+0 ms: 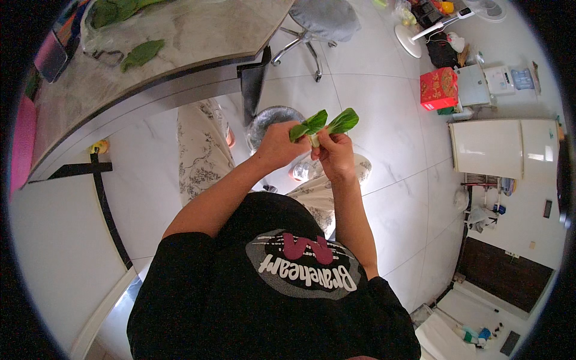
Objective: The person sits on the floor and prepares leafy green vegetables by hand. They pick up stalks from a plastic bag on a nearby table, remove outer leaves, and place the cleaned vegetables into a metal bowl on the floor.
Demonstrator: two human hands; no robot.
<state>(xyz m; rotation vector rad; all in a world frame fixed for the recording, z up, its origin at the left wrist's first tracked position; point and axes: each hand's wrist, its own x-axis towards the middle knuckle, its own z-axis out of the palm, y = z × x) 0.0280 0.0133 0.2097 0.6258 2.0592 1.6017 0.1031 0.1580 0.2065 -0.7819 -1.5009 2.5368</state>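
Observation:
Both hands meet in front of me around a small head of bok choy (344, 120) with green leaves and a pale stem. My left hand (281, 143) grips the leaves on its left side, fingers curled. My right hand (335, 150) pinches the stem and a leaf spreading to the right. Below and left of them, partly behind my left hand, is a bin lined with clear plastic (275, 118). On the stone-look table at upper left lies a loose green leaf (143, 54), near a clear plastic bag (92, 29) with more leaves.
The table edge (180, 74) curves across the upper left. A wheeled chair (324, 20) stands beyond it. A white fan (409, 40), a red box (438, 88) and a white refrigerator (488, 147) are at the right. A phone (51, 56) sits at the table's far left.

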